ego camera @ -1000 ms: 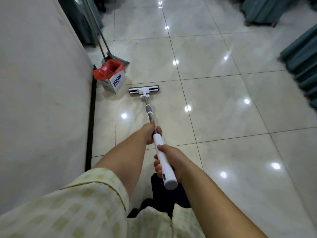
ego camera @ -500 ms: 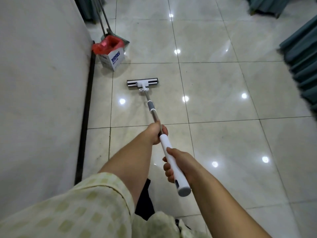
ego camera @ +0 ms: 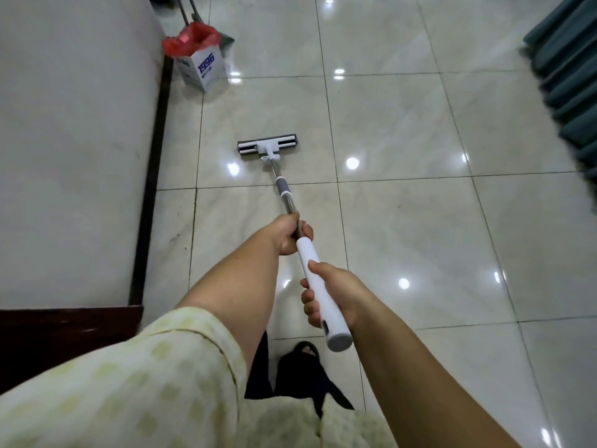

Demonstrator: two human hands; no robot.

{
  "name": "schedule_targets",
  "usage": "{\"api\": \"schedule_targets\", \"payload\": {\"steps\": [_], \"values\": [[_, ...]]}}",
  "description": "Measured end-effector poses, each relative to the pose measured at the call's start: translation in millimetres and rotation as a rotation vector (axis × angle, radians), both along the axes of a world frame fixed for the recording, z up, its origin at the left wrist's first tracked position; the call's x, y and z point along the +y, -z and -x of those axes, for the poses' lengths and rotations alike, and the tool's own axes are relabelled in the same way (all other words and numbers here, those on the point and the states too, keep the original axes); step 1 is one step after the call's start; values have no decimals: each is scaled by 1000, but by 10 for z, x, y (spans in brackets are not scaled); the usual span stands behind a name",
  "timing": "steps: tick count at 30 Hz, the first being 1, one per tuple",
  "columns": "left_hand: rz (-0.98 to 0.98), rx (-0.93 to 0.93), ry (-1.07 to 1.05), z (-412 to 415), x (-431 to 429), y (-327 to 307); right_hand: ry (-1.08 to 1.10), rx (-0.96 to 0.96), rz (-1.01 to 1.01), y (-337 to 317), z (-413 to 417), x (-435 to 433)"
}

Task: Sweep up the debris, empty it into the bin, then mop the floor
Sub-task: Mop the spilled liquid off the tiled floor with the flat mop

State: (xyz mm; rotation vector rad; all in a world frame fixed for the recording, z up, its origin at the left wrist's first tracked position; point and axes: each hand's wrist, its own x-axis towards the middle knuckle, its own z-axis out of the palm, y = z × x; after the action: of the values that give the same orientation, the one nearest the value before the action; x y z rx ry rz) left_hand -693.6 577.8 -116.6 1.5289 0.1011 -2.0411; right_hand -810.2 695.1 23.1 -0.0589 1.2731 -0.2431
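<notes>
left grip [ego camera: 290, 236]: fingers were curled round the metal shaft of the mop [ego camera: 283, 191], just ahead of the white handle [ego camera: 304, 252];
right grip [ego camera: 337, 294]: held the white handle, behind the left grip, near the capped end;
mop head [ego camera: 267, 147]: lay flat on the floor [ego camera: 403, 124], well ahead of both grips;
bin [ego camera: 202, 64]: red-lined box stood farther ahead and left of the grips, beside the wall [ego camera: 74, 124]

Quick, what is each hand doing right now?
Left hand: closed, holding the mop by its metal pole.
Right hand: closed, holding the mop by its white grip.
</notes>
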Motion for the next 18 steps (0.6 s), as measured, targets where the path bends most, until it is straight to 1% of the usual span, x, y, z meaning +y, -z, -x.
{"api": "schedule_targets", "payload": {"steps": [7,14,18], "values": [[-14,-15,12,101,737,-115,-3,8,19,-155,65,737],[11,66,9,-212,1601,-202,51,-4,15,-241,-300,1643],[26,107,25,-479,2225,-280,80,-20,20,-422,-590,2252]]}}
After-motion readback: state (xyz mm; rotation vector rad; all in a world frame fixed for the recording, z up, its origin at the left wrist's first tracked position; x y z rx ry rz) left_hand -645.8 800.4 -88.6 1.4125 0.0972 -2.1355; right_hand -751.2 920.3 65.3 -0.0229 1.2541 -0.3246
